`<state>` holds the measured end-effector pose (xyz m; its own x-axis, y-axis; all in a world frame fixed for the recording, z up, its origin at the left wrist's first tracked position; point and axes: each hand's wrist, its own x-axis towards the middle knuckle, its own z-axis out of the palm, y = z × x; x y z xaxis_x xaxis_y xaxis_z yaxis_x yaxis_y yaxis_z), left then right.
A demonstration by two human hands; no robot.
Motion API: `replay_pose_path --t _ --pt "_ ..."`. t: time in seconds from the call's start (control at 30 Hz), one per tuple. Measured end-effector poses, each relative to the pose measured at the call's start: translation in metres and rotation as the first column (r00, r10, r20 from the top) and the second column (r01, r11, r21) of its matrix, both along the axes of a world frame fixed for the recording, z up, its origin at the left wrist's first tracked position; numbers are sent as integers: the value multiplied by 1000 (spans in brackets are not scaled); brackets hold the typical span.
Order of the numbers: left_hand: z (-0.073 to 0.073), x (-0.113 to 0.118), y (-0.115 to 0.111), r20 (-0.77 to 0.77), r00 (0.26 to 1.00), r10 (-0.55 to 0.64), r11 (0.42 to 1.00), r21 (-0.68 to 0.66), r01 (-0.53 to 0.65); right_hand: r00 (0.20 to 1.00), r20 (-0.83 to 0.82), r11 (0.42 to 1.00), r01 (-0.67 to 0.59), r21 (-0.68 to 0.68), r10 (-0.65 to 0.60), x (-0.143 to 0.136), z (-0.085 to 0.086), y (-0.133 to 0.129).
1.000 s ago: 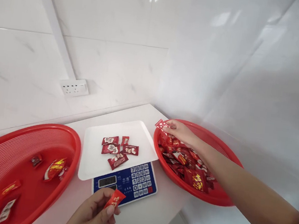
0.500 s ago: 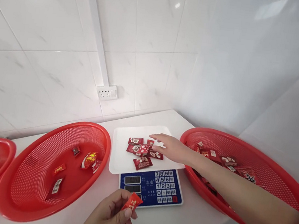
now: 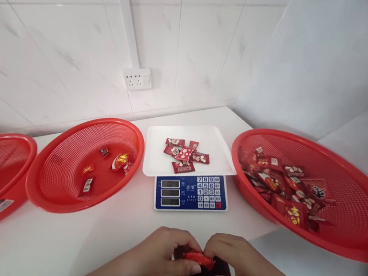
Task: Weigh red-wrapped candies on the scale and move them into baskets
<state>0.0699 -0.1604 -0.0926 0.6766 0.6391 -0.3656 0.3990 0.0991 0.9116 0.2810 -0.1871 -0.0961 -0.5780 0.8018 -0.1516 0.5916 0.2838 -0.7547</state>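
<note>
Two-handed handling seems the step in hand: near six o'clock, the left hand (image 3: 158, 260) clamps a red-wrapped candy (image 3: 200, 259) between thumb and fingers. The right hand's (image 3: 250, 271) forefinger appears to touch it, thumb apart; a firmer grip calls for closing that thumb.

on scale panel (image 3: 189, 206), reads 志准; on keypad (image 3: 209, 192), shows digits 0 to 9; on displays (image 3: 170, 193), shows digits too dim to trust; on basket label (image 3: 0, 205) and wrappers (image 3: 183, 167), bears print too small.
</note>
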Motion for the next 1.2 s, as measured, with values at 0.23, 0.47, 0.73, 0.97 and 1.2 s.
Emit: replay_pose_path --t 0.23,0.47,0.73,0.97,1.2 --pt "1 1 -8 -63 998 -27 997 65 31 993 -121 1000 0 2 1 -5 -2 -12" --pt "11 4 -16 -21 989 -147 974 171 148 976 -215 999 1 -49 -11 1 0 -23" --pt "13 -1 -35 -10 983 -183 939 294 178 972 -228 998 47 -44 -56 -3 1 -43" --pt "16 -4 -62 -7 982 -186 930 321 178 968 -250 998 20 54 -6 -12 7 -69" --pt "31 -5 -52 2 999 -51 893 447 45 976 -164 984 160 76 -146 -1 10 -89"
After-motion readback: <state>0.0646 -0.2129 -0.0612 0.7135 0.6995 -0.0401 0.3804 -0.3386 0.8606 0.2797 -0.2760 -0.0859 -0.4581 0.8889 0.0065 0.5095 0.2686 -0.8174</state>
